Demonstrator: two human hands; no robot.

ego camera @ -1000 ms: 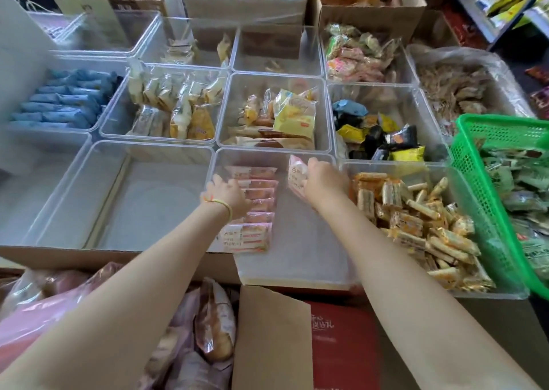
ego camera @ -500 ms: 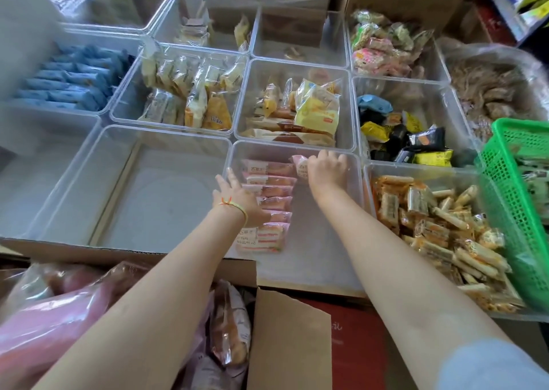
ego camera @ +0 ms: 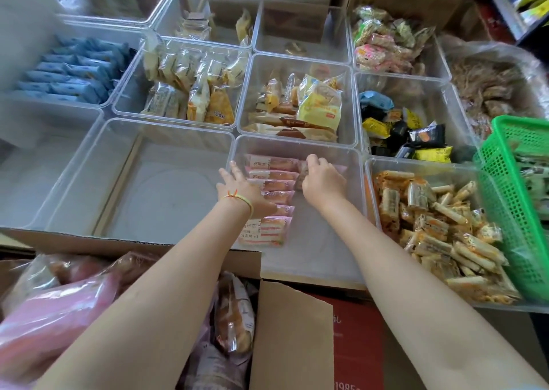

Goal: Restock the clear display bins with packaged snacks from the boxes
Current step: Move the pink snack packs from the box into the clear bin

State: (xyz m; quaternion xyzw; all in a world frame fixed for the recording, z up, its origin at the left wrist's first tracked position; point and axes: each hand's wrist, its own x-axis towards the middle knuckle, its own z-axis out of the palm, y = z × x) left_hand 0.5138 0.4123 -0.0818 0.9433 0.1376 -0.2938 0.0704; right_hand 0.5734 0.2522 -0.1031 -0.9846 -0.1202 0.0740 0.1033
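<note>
Reaching into the centre clear bin (ego camera: 353,164), both hands work a row of pink packets (ego camera: 271,187) stacked front to back along its left side, each packet's long axis running left-right across the frame. Left hand (ego camera: 242,190) lies flat with straight fingers on the row's left edge; right hand (ego camera: 322,179) curls round one more pink packet (ego camera: 300,176) just right of the row's far end, so it is nearer the free space there. Restock box (ego camera: 294,330) sits at lower centre.
</note>
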